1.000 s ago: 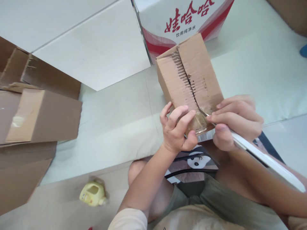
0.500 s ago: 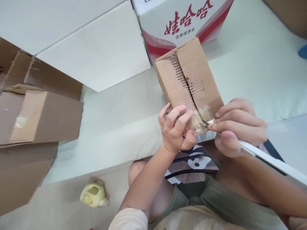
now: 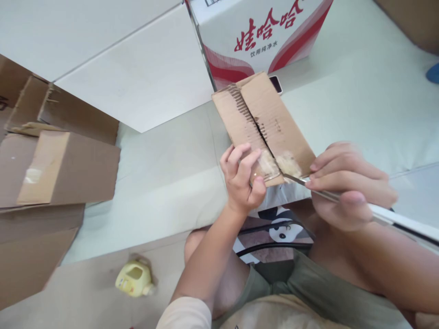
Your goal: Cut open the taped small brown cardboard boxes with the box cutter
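A small brown cardboard box [image 3: 270, 119] is tilted in front of me, its upper face split by a dark seam with torn, corrugated strips along it. Clear tape clings to the near end of that face. My left hand [image 3: 242, 178] grips the near left corner, fingers curled on top and thumb at the near edge. In my right hand [image 3: 350, 185] is a slim knife [image 3: 329, 195], with a narrow metal tip at the near end of the seam and a long white part stretching to the right. The fingertips of this hand are close to the box's right edge.
A white and red water carton [image 3: 264, 41] stands behind the box, with a phone-like device [image 3: 275, 85] partly showing. A white cabinet [image 3: 137, 77] is at upper left. Opened cardboard boxes [image 3: 82, 169] fill the left side. A yellow jug [image 3: 135, 278] is on the floor.
The box has shifted left and slightly lower at its far end, uncovering the device behind it. My left hand moved left with it. The knife has drawn back right, showing more metal.
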Tool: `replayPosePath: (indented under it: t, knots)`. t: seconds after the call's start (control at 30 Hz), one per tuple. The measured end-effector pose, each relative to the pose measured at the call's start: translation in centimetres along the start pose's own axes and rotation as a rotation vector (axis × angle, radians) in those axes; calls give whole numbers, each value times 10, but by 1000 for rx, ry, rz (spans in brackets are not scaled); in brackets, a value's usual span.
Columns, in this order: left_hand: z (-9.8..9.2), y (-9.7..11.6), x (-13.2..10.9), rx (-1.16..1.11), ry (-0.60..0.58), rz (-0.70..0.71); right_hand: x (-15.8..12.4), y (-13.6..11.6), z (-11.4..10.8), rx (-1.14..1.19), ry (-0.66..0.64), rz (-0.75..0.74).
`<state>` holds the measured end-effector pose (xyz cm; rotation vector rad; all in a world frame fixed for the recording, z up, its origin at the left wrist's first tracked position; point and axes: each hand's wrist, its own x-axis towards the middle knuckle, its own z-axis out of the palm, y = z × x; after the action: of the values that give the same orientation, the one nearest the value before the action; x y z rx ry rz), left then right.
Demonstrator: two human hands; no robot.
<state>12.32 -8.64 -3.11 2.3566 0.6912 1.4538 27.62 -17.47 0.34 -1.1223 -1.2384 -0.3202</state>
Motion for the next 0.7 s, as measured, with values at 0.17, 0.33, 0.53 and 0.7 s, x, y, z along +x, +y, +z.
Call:
replayPosePath:
  t: [0.17, 0.33, 0.53, 0.7]
  knots:
    - [-5, -15, 0, 3, -19, -51, 5, 2, 5, 204, 88, 22]
    - [-8, -14, -1, -2, -57, -21, -1, 2, 3, 283, 69, 174]
    - [-4, -7, -1, -10, 11, 72, 7, -4, 11, 374, 129, 249]
    - [-3, -7, -1, -20, 14, 78, 9, -5, 11, 396, 165, 274]
